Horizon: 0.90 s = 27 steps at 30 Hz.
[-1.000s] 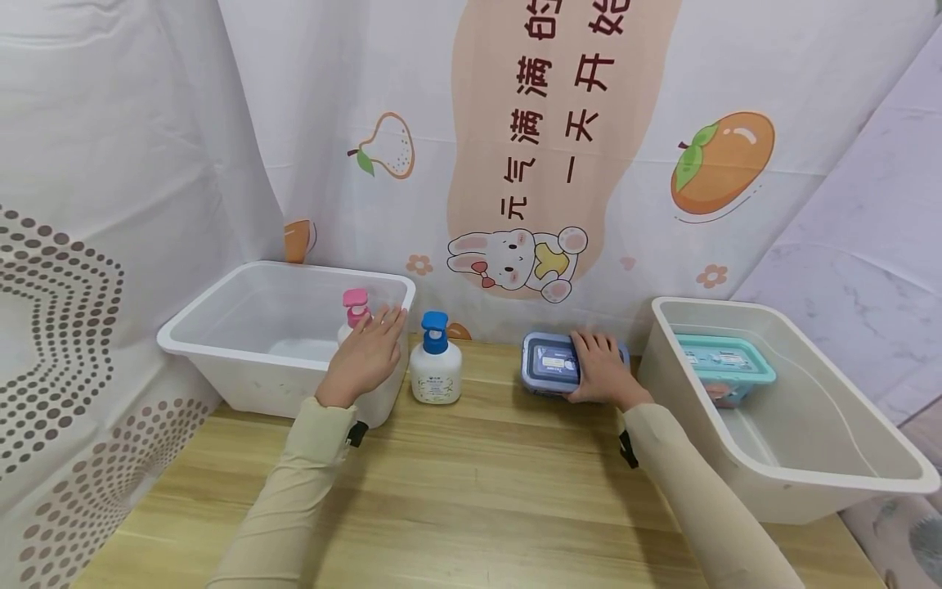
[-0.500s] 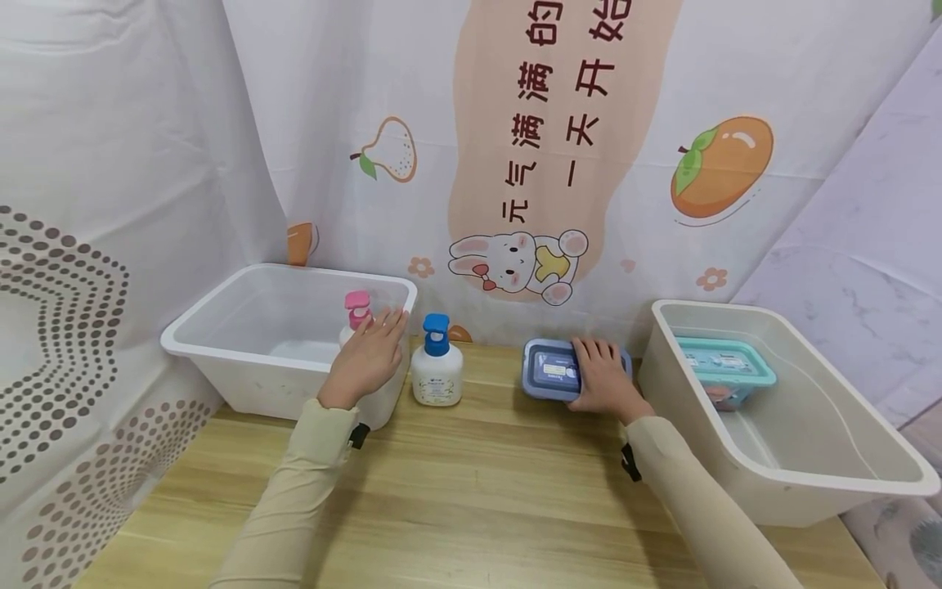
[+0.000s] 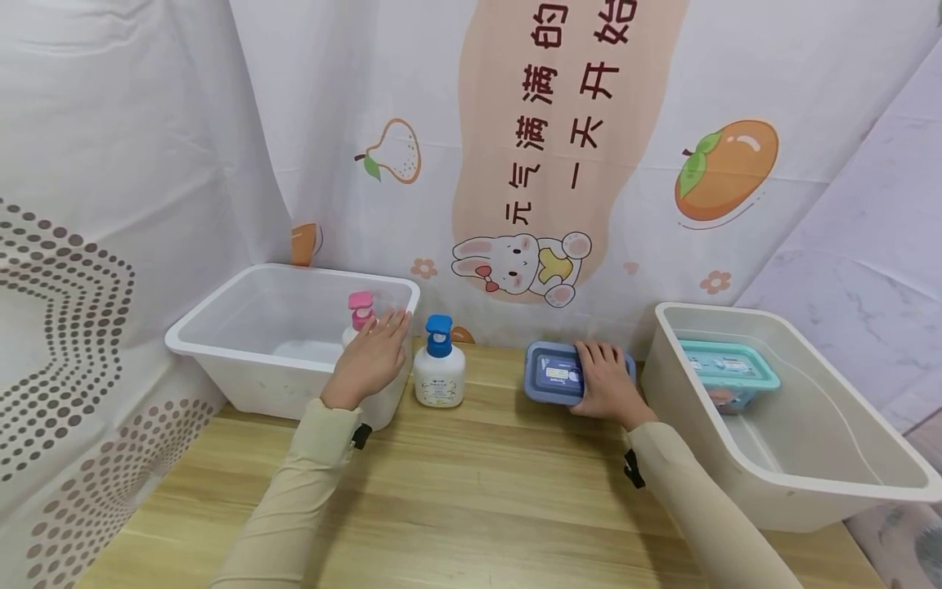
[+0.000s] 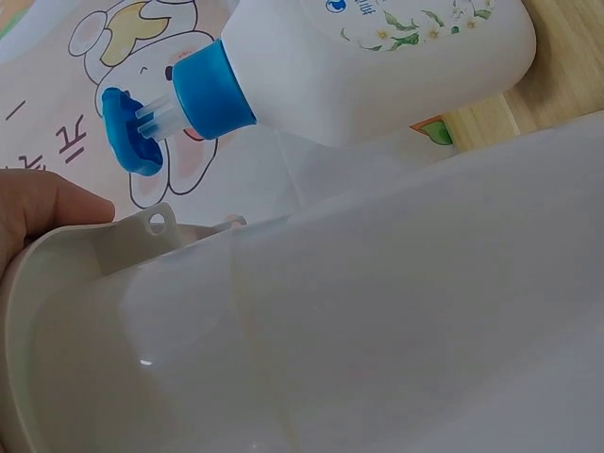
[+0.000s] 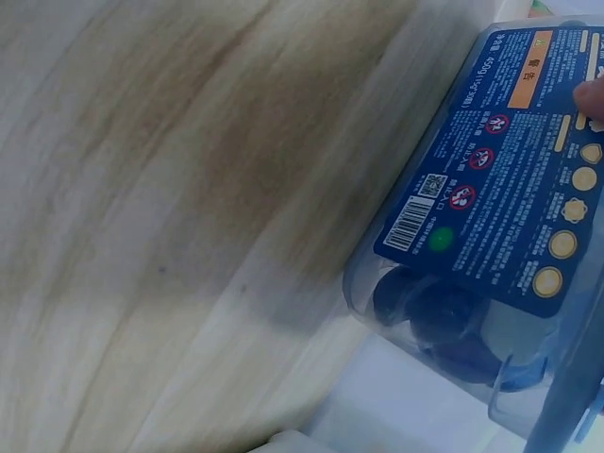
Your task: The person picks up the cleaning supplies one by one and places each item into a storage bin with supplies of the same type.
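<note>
My left hand (image 3: 370, 357) rests with fairly straight fingers on the near right corner of a white plastic bin (image 3: 213, 319). Just in front of those fingers, inside the bin, a pump bottle with a pink top (image 3: 361, 304) is partly hidden. A white pump bottle with a blue top (image 3: 439, 376) stands on the table beside the bin; the left wrist view shows it close up. My right hand (image 3: 609, 383) grips the right end of a blue-lidded laundry pod box (image 3: 555, 372). In the right wrist view, the thumb (image 5: 591, 98) presses its dark blue label.
A cream bin (image 3: 846, 483) at the right holds a teal-lidded box (image 3: 728, 366). The wooden table (image 3: 471, 507) runs between the bins, and a printed cloth (image 3: 331, 164) hangs behind them.
The blue-lidded laundry pod box has tilted slightly under my right hand, its lid turned more toward the head view. My left hand stays on the bin's corner.
</note>
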Each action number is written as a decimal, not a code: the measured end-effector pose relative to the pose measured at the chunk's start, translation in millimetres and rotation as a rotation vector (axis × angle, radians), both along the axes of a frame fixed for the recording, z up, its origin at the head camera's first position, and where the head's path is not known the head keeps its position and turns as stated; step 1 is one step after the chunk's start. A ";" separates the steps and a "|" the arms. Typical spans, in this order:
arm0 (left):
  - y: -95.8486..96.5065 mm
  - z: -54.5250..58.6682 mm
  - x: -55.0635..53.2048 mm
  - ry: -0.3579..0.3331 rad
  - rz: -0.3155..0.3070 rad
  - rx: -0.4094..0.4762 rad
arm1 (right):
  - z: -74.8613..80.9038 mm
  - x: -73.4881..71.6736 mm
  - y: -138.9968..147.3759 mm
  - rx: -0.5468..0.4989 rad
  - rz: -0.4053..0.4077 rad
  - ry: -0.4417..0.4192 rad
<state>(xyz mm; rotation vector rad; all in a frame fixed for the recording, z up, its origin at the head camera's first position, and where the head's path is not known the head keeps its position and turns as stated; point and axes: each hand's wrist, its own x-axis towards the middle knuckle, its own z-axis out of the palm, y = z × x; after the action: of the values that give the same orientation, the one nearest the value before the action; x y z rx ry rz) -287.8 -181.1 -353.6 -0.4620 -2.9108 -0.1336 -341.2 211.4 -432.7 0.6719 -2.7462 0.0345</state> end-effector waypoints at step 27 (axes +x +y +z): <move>1.7 1.0 1.6 0.006 0.012 -0.001 | 4.0 -2.7 -0.2 0.038 0.024 0.138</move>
<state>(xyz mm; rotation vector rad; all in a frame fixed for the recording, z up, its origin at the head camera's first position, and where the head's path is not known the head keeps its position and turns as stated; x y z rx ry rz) -286.2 -179.5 -352.7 -0.4450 -2.9072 -0.1282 -343.9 211.2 -428.7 0.6907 -2.6126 -0.0564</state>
